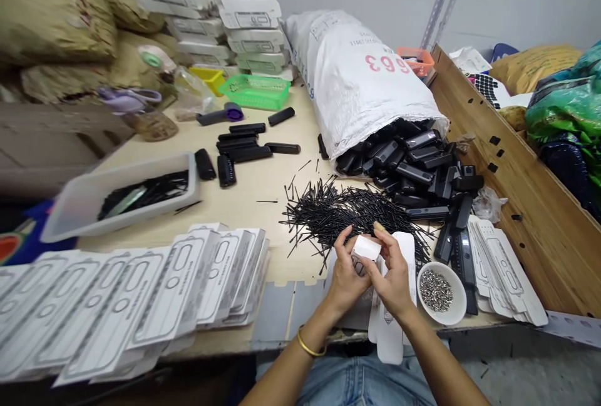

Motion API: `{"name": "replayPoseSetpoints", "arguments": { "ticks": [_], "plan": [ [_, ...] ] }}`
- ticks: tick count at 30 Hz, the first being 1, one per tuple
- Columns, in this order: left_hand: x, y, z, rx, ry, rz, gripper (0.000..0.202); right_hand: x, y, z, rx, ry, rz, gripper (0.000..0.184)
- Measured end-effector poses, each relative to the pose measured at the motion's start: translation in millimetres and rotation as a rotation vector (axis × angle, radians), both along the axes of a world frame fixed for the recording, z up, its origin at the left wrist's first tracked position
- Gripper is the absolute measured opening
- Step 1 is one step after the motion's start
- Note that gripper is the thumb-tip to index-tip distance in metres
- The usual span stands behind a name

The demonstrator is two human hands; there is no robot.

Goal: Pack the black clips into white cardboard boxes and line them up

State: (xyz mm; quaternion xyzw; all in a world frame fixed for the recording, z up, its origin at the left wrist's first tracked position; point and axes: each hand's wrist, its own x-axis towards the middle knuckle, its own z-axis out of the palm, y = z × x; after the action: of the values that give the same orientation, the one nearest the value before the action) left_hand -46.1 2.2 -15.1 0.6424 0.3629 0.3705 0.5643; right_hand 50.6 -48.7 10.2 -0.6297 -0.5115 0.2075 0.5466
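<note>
Both my hands meet at the near edge of the table over a small white folded card package [365, 247]. My left hand [345, 274] grips it from the left with curled fingers. My right hand [392, 274] pinches its right side, thumb on top. Beneath them lies a flat white card blank [389, 331] that hangs over the table edge. Just beyond my fingers spreads a heap of thin black sticks [338, 212]. A small white bowl of tiny metal parts [436, 293] sits right of my right hand.
A white sack [357, 74] spills black plastic casings [417, 168] at the right. Rows of white card blanks [141, 293] cover the near left; more lie at the right [502, 268]. A white tray [117, 196], green basket [256, 90] and wooden side board [516, 187] stand around.
</note>
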Motion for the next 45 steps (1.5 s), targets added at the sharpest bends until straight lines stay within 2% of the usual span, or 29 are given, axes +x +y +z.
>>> {"name": "replayPoseSetpoints", "arguments": {
  "ticks": [2, 4, 7, 10, 15, 18, 25, 27, 32, 35, 38, 40, 42, 43, 45],
  "plan": [
    [-3.0, -0.1, -0.3, 0.014, 0.078, 0.001, 0.081, 6.2, -3.0, -0.5, -0.073, -0.017, 0.049, 0.049],
    [-4.6, -1.5, -1.9, 0.033, 0.191, -0.010, 0.072, 10.2, -5.4, -1.3, -0.082, -0.094, 0.062, 0.044],
    [-4.6, -5.8, -6.1, 0.089, 0.282, 0.018, 0.058, 10.7, -7.8, -1.1, 0.004, -0.234, 0.044, 0.036],
    [-4.6, -9.1, -8.6, 0.137, 0.258, 0.044, 0.055, 7.9, -8.6, 2.2, 0.088, -0.324, 0.079, 0.037],
    [-6.5, -9.6, -4.8, 0.099, 0.201, -0.004, 0.060, 5.6, -5.4, 8.0, 0.063, -0.181, 0.043, 0.019],
    [-7.0, -9.5, -2.0, 0.100, 0.175, -0.017, 0.061, 6.7, -2.8, 8.7, 0.048, -0.126, 0.050, 0.020],
    [-8.4, -9.8, -2.6, 0.138, 0.192, -0.046, 0.063, 27.2, 4.2, 12.4, 0.049, -0.290, 0.298, 0.025],
    [-8.5, -8.9, -2.2, 0.131, 0.205, -0.052, 0.066, 30.8, 5.4, 12.8, 0.041, -0.333, 0.332, 0.025],
    [-9.3, -7.8, 0.9, 0.096, 0.210, -0.026, 0.065, 13.8, -4.5, 6.8, 0.136, -0.360, 0.236, 0.034],
    [-7.7, -10.1, -4.3, 0.086, 0.228, 0.007, 0.065, -4.7, -10.3, -2.2, 0.197, -0.343, 0.123, 0.044],
    [-4.6, -15.1, -16.0, 0.176, 0.250, 0.042, 0.061, -12.9, -10.8, -12.7, 0.242, -0.337, 0.027, 0.042],
    [-7.7, -16.9, -19.2, 0.249, 0.281, 0.036, 0.060, -8.9, -11.9, -16.4, 0.184, -0.280, 0.001, 0.039],
    [-20.6, -14.0, -10.2, 0.280, 0.366, 0.044, 0.062, 2.0, -15.8, -15.7, 0.075, -0.176, -0.011, 0.042],
    [-31.4, -10.2, -0.2, 0.286, 0.439, 0.077, 0.063, 9.4, -18.6, -14.0, 0.029, -0.131, -0.020, 0.045],
    [-60.1, 1.5, 28.7, 0.320, 0.652, 0.222, 0.063, 25.8, -24.8, -9.3, -0.029, -0.091, -0.053, 0.046]
  ]
}}
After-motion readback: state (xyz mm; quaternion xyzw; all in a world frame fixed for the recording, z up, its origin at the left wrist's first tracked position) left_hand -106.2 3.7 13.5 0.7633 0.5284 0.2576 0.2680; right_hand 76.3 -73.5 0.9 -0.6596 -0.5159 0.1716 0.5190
